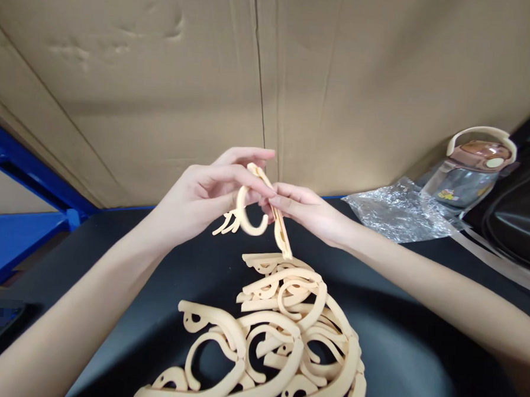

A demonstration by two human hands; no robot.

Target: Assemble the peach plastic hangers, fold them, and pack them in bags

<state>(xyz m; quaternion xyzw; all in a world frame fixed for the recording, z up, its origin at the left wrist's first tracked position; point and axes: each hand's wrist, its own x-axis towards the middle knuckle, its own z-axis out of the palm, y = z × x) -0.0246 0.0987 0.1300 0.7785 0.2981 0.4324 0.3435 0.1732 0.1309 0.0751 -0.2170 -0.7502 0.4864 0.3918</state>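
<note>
Both my hands hold a beige plastic folding hanger above the black table. Its narrow arms stand on edge and slant down to the right, and its curved hook hangs to the left. My left hand pinches its upper part between thumb and fingers, with one finger stretched out above. The fingertips of my right hand close on its middle, partly hidden behind it. Just below lies a heap of similar beige hangers, overlapping with hooks and arms turned several ways. Behind my left hand, some beige curved hooks show on the table.
Tall cardboard stands along the back of the black table. At the right are crumpled clear plastic, a bottle with a handle and a shiny black object. A blue metal frame borders the left.
</note>
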